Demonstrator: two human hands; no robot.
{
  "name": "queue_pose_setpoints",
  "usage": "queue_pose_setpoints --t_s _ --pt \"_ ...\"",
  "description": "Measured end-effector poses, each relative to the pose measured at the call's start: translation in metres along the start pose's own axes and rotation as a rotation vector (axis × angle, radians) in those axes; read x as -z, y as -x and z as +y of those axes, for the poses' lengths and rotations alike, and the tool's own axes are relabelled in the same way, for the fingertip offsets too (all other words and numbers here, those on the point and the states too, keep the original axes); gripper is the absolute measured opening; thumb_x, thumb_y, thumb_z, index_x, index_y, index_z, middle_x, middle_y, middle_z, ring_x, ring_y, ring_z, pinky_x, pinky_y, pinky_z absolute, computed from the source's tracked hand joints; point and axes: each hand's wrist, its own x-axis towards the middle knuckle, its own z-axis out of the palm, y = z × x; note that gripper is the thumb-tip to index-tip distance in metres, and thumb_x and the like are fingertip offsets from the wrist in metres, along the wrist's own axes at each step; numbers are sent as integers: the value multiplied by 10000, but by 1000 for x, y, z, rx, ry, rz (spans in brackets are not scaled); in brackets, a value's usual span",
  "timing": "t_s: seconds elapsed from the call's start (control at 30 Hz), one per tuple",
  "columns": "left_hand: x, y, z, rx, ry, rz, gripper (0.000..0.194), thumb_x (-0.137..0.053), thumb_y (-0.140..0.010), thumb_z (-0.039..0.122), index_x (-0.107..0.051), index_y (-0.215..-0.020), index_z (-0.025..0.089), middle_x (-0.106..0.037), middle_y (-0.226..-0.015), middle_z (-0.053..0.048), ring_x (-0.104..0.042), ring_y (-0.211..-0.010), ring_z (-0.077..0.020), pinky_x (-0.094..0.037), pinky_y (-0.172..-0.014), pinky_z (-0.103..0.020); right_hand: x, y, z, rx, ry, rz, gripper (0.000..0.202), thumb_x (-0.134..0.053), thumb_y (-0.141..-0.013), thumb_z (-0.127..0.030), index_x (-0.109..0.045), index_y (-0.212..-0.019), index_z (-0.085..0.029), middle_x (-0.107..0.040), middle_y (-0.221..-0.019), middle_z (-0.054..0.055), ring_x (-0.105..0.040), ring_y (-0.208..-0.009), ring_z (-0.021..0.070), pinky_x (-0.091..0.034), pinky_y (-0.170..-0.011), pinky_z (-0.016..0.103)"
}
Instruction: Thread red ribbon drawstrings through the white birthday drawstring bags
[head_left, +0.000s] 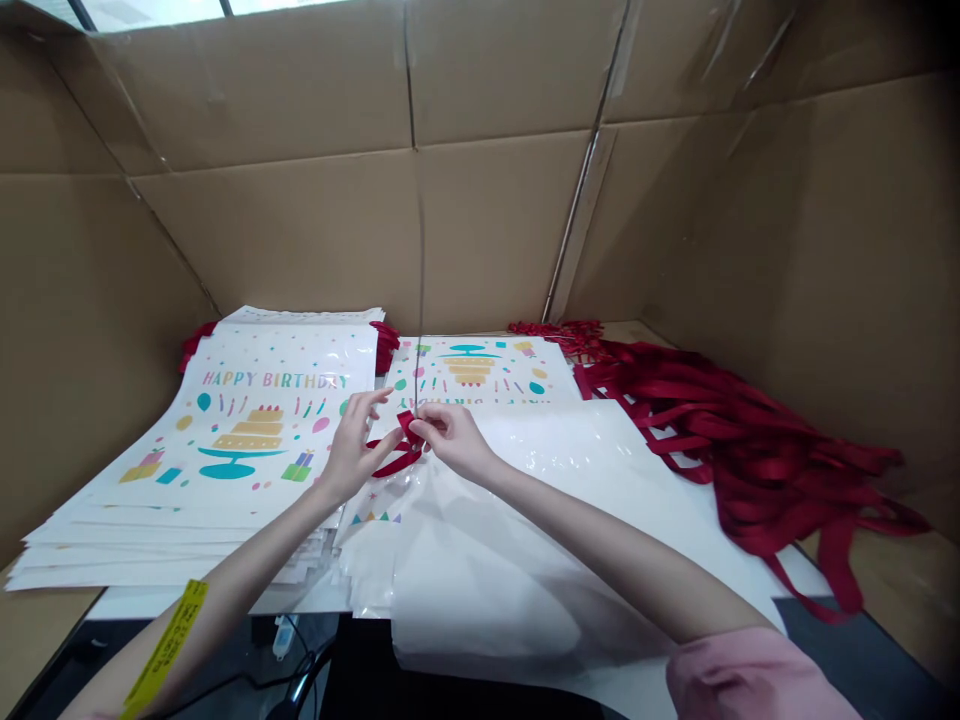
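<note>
My right hand [448, 438] pinches a short piece of red ribbon [397, 462] between thumb and fingertips, at the edge of a large white glossy sheet [525, 560]. Just left of it is my left hand [356, 445], its fingers spread and its thumb close beside the ribbon; whether the thumb touches it I cannot tell. A small ribbon loop hangs below the two thumbs. Under the white sheet lies a stack of printed birthday sheets [471, 372], the top one upside down from my side. A thin dark cord [421, 270] runs down to my right fingertips.
To the left stands a pile of "Happy Birthday" sheets [247, 440] with a cake print. Long red ribbons [750, 440] lie heaped at the right, with smaller red pieces [559, 335] behind. Cardboard walls [495, 220] enclose the back and sides. Cables [255, 684] hang below the table's front.
</note>
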Motion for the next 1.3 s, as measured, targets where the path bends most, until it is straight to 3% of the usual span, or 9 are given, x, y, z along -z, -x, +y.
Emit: queue_pose_setpoints --t_s 0.1,0.2,0.43,0.6,0.8,0.93,1.07,1.2,1.3 --pt "-3 -20 -16 -191 -127 -154 230 -523 -829 194 -648 -1023 211 -592 -1062 -80 -528 -980 -221 -411 -848 -339 -1 -5 -2 9 9 -94 219 -478 -763 -223 -448 -552 -170 -457 -552 -20 -461 -543 102 -369 -524 218" --pt "2 -33 -37 -267 -324 -143 235 -460 -858 152 -680 -930 195 -647 -983 -78 -545 -933 -227 -398 -840 -366 1 -9 -3 -28 -18 -153 180 -477 -746 -186 -502 -568 -166 -496 -535 -22 -485 -516 100 -384 -523 215" --pt "55 -39 -100 -220 -741 -70 382 -396 -875 140 -598 -1195 192 -656 -1024 -93 -545 -968 -254 -396 -845 -387 9 -20 37 -181 -87 -209 162 -487 -743 -176 -498 -582 -166 -503 -508 -28 -482 -456 97 -377 -465 204" --pt "74 -25 -131 -137 -716 -170 431 -360 -869 151 -538 -1260 179 -637 -1061 -94 -541 -961 -246 -425 -826 -370 1 -19 78 -239 17 -204 170 -462 -780 -181 -477 -611 -177 -474 -494 -40 -438 -457 100 -315 -463 203" --pt "88 -9 -156 -102 -641 -378 376 -412 -894 262 -561 -1235 204 -613 -1097 -90 -526 -983 -251 -397 -895 -392 -4 -16 93 -187 162 -194 201 -439 -796 -160 -446 -595 -177 -445 -536 -35 -425 -541 107 -306 -525 205" --pt "95 -14 -136 -159 -652 -371 352 -483 -894 355 -568 -1209 223 -581 -1114 -97 -526 -1006 -257 -398 -847 -372 -5 -16 91 -167 244 -204 221 -434 -805 -145 -438 -586 -176 -452 -553 -30 -416 -555 107 -295 -541 209" --pt "71 -36 -84 -425 -670 -186 249 -496 -903 302 -595 -1123 239 -590 -1105 -87 -522 -1051 -248 -375 -903 -386 -5 -16 86 -110 335 -248 191 -441 -798 -105 -486 -623 -169 -494 -605 -19 -435 -587 109 -295 -565 217" --pt "28 -59 -51 -639 -708 -441 196 -442 -937 271 -606 -1043 250 -632 -1025 -42 -543 -1026 -201 -302 -1011 -410 -5 -19 79 -50 377 -293 181 -449 -782 -60 -512 -646 -161 -520 -639 -8 -450 -610 108 -306 -586 216" --pt "9 -64 -56 -661 -707 -590 271 -360 -971 242 -601 -855 199 -619 -774 -2 -560 -727 -133 -389 -833 -308 -4 -20 74 -61 378 -295 187 -458 -780 -55 -531 -641 -157 -512 -626 -10 -438 -596 103 -309 -583 215"
